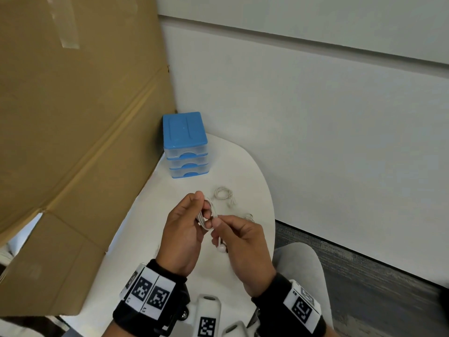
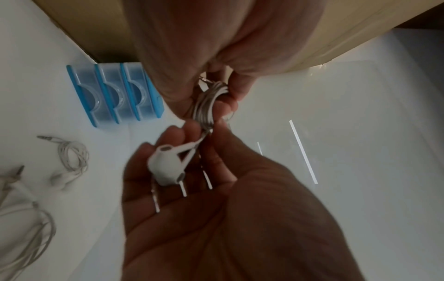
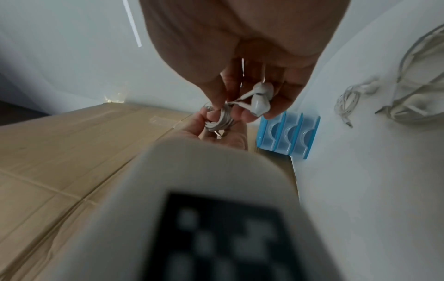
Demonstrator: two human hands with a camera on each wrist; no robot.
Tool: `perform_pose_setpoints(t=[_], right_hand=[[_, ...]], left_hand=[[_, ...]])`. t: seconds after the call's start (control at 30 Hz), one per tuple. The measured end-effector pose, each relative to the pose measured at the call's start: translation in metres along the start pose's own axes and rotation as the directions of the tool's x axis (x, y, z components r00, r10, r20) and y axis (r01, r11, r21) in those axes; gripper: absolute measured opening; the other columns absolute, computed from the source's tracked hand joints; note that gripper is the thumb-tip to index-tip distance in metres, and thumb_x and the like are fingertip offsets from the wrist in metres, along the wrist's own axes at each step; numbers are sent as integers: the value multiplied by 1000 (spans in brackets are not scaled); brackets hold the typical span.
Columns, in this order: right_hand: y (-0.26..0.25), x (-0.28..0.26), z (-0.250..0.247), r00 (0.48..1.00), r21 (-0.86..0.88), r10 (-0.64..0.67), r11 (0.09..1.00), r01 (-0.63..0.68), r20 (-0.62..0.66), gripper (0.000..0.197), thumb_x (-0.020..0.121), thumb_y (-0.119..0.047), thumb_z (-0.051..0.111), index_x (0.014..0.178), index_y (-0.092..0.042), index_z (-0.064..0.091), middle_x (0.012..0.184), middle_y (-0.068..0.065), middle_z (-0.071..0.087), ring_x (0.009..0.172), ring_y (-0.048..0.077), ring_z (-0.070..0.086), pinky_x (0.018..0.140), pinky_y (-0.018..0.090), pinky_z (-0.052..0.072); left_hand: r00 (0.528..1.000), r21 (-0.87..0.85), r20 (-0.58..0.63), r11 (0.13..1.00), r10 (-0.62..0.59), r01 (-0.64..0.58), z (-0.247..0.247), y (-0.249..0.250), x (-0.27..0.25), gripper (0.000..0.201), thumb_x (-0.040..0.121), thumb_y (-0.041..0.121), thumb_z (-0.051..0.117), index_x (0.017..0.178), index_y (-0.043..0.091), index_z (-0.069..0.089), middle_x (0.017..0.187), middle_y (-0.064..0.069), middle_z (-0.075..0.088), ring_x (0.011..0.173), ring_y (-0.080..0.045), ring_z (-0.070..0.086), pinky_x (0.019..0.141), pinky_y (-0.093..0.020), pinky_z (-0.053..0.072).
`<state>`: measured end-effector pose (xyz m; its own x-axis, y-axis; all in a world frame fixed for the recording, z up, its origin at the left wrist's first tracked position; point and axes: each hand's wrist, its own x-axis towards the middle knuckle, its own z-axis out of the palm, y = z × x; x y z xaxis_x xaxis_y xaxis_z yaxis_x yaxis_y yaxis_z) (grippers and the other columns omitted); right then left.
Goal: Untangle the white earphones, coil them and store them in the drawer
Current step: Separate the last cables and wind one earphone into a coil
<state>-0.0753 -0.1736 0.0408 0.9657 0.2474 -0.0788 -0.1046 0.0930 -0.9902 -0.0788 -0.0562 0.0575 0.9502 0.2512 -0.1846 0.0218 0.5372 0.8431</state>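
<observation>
A white earphone cable is wound into a small coil (image 1: 209, 213) around the fingers of my left hand (image 1: 203, 208), which grips it above the white table (image 1: 252, 181). My right hand (image 1: 218, 222) pinches the cable end right beside the coil (image 2: 204, 106), and the two earbuds (image 2: 168, 167) hang against its fingers. The earbuds (image 3: 260, 98) sit just past the coil (image 3: 220, 118) in the right wrist view. The blue-topped clear drawer unit (image 1: 185, 144) stands at the table's back left with all three drawers closed.
Another coiled earphone set (image 1: 223, 193) lies on the table beyond my hands, and a loose tangle of cable (image 1: 249, 217) lies to the right of them. A large cardboard box (image 1: 73, 117) walls the left side. The table's curved edge (image 1: 273, 215) runs close on the right.
</observation>
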Motion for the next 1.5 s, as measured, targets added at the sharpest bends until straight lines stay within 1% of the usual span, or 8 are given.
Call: perform_pose_setpoints(t=[0.17,0.33,0.5,0.57,0.73,0.93,1.13,1.5], right_hand=[[-10,12,-8,993,-103,-99,990,92,-66,19,93,-10,63,78,-11,73,54,-6,59,51,6,54,55,17,43],[-22,11,-22,996,-136,-81,987,85,41,14,92,-11,65,82,-7,74,56,-5,60,53,6,56,56,15,43],[-19,1,-25,981,-42,-48,997,57,190,18,90,-6,63,94,-14,78,75,12,73,71,25,67,70,32,54],[-14,2,-25,990,-88,-36,995,48,138,12,88,-8,67,87,-12,77,82,12,76,81,29,70,79,39,55],[-2,14,-26,986,-432,-163,891,139,-19,22,83,-15,75,76,-35,75,79,-10,67,74,8,63,64,15,44],[-16,19,-17,998,56,15,998,-11,-69,14,86,1,68,90,-6,78,83,14,77,77,28,71,73,35,60],[-24,15,-12,964,482,234,835,-266,127,6,72,-10,73,78,-11,73,82,12,73,72,18,70,62,23,55],[-18,11,-7,905,616,171,682,-394,390,45,73,-19,82,108,-2,59,84,10,65,74,23,58,58,22,45]], left_hand=[[984,317,42,931,174,-178,-12,-4,-2,27,91,33,58,72,14,65,76,-3,63,80,-16,59,82,-29,50],[925,670,187,645,331,-367,-26,7,-3,23,91,43,59,79,26,70,77,-4,67,66,-9,58,66,-20,49],[892,701,198,576,407,-419,-21,18,0,22,90,35,54,79,24,71,73,1,65,60,-16,59,61,-26,50],[888,699,201,575,414,-426,-19,21,0,22,90,33,55,78,24,71,72,3,65,58,-15,59,60,-25,50],[934,605,150,717,325,-346,-11,22,-3,28,87,35,55,75,16,72,69,-1,66,51,-10,53,57,-21,47],[975,493,138,841,175,-221,-7,20,-10,31,84,36,56,72,15,74,71,-12,67,52,-16,47,59,-29,47],[973,443,64,867,223,-228,-10,18,-10,33,87,35,55,72,8,67,75,-12,66,51,-22,47,54,-31,45],[954,468,134,832,268,-299,-3,16,-13,27,93,33,57,77,18,72,68,-4,67,54,-18,50,55,-32,47]])
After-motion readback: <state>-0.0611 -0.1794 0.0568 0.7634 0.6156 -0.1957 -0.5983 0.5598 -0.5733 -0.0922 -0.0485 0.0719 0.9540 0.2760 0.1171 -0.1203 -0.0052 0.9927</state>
